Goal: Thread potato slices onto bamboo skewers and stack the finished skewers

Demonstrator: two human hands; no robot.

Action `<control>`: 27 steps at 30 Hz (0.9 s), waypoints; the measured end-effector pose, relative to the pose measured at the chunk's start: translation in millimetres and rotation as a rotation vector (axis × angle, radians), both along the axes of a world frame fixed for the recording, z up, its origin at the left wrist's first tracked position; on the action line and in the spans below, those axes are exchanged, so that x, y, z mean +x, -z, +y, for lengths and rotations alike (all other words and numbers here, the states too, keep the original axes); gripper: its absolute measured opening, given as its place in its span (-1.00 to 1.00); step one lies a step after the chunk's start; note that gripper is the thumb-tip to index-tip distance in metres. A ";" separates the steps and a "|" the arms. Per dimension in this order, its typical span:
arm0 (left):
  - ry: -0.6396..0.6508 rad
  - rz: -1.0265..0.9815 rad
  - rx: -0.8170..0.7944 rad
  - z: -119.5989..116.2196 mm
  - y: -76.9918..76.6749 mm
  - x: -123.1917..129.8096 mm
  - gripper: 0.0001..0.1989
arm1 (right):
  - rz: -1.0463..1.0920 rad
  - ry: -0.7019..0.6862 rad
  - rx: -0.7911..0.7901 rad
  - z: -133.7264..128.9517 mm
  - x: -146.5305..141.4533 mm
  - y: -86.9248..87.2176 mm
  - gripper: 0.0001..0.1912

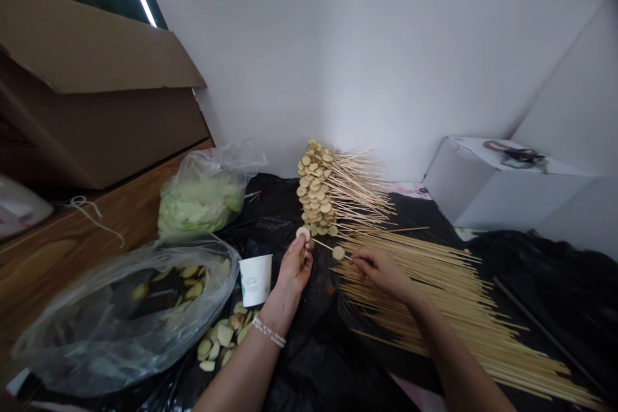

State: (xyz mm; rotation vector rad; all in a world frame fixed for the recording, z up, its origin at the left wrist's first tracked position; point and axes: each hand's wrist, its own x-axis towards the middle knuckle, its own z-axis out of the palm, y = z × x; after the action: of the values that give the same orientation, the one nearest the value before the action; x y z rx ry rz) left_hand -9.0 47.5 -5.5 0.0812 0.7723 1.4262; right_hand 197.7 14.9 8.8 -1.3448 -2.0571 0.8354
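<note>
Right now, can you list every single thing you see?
Loaded skewers: many, tan, piled at back centre.
Bare wooden skewers: many, pale, spread out on the right.
Paper cup: one, white, centre left.
Bag of pieces: one, clear, front left.
Loose pieces: several, pale yellow, beside the bag.
Bag of greens: one, pale green, back left.
Plastic sheet: one, black, underneath.
Cardboard box: one, brown, upper left.
White box: one, white, far right.
Bracelet: one, silvery, left wrist.
Left hand grip: one, holding a round slice.
Right hand grip: one, pinching a skewer.

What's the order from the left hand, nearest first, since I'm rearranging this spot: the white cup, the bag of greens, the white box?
From the left hand:
1. White cup: just to the hand's left.
2. Bag of greens: farther left, towards the wall.
3. White box: far right, beyond the skewers.
</note>
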 end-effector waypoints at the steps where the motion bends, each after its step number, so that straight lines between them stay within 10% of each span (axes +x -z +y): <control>1: 0.005 0.000 -0.001 -0.2 -0.3 0.3 -0.92 | 0.001 0.000 0.005 -0.2 -0.6 0.0 -0.73; 12: 0.054 -0.178 -0.089 -0.9 -7.6 0.2 -0.89 | 0.139 0.104 -0.030 2.0 -3.0 -0.2 -0.73; 27: 0.445 -0.193 -0.012 -21.2 -10.4 30.1 -0.80 | 0.226 0.031 0.195 -24.5 -62.5 6.8 -0.78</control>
State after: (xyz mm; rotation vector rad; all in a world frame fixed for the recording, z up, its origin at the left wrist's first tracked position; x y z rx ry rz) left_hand 21.1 26.3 4.9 0.0974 0.5599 0.9891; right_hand 135.2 -9.7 2.1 -1.1197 -1.8836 0.7175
